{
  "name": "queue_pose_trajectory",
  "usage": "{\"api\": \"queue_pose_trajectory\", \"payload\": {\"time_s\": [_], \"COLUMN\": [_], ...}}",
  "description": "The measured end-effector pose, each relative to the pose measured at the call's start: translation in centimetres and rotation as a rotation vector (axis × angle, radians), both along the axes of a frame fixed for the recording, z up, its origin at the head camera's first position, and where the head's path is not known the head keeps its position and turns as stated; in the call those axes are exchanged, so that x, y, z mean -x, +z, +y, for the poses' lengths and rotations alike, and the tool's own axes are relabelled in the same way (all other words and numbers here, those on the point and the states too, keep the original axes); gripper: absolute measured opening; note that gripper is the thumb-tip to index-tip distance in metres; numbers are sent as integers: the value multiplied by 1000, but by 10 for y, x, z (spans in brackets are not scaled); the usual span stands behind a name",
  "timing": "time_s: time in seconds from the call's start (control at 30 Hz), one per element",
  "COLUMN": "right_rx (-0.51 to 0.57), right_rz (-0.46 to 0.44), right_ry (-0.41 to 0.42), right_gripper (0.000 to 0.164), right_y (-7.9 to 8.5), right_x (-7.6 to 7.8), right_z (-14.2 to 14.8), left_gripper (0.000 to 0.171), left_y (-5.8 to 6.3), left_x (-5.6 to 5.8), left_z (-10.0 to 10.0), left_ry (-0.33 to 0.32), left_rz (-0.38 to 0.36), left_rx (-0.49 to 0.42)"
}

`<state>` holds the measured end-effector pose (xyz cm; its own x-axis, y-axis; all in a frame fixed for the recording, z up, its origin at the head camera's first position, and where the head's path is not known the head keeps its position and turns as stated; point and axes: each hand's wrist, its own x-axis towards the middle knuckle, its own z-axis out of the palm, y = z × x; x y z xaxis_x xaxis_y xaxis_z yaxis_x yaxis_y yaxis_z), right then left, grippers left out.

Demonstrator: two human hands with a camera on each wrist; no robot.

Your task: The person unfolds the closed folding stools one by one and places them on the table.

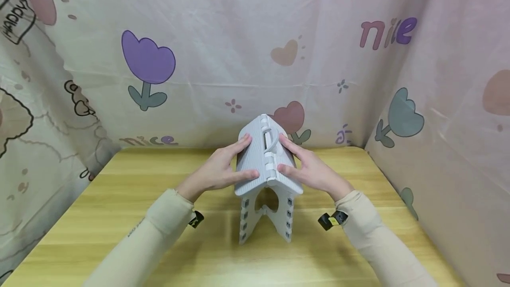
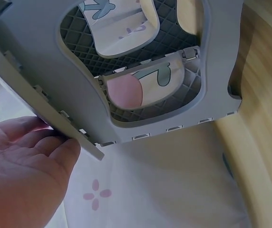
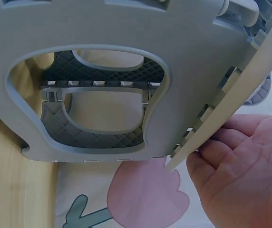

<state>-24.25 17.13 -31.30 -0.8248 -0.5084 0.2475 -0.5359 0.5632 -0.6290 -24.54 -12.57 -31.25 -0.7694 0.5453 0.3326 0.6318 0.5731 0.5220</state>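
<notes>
A light grey plastic folding stool (image 1: 255, 158) stands partly folded, its two ridged top panels sloping down like a roof from the hinge line, with a loop handle (image 1: 273, 141) at the ridge. My left hand (image 1: 221, 167) grips the left panel, thumb and index finger on top. In the left wrist view its other fingers (image 2: 62, 152) curl under the panel's outer edge. The right panel is held the same way by my right hand (image 1: 308, 169), whose fingers (image 3: 217, 152) sit at the edge in the right wrist view. Below, the leg panels (image 1: 246, 218) with cut-out openings spread apart.
The stool is on a light wooden table (image 1: 131, 234). Behind it and on both sides hangs a pale printed curtain (image 1: 215, 56) with flowers and lettering. Each wrist carries a small black camera (image 1: 326, 221) on a strap.
</notes>
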Motion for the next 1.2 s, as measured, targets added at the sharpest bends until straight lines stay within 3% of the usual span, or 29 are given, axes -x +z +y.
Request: {"api": "queue_pose_trajectory", "payload": {"time_s": [0.23,0.63,0.97,1.2], "right_rx": [-28,-105,-200,-186], "right_rz": [7,14,38,42], "right_ry": [-6,-52,-63,-78], "right_gripper": [99,97,105,96], "right_y": [5,6,15,10], "right_x": [1,-1,-2,-6], "right_z": [0,1,-1,2], "left_gripper": [104,102,104,103], "left_y": [8,7,16,13], "left_x": [-1,-6,-7,-13], "left_z": [-2,-3,1,-2], "left_ry": [15,40,68,80], "left_rz": [-56,-62,-63,-81], "left_rx": [17,40,99,104]}}
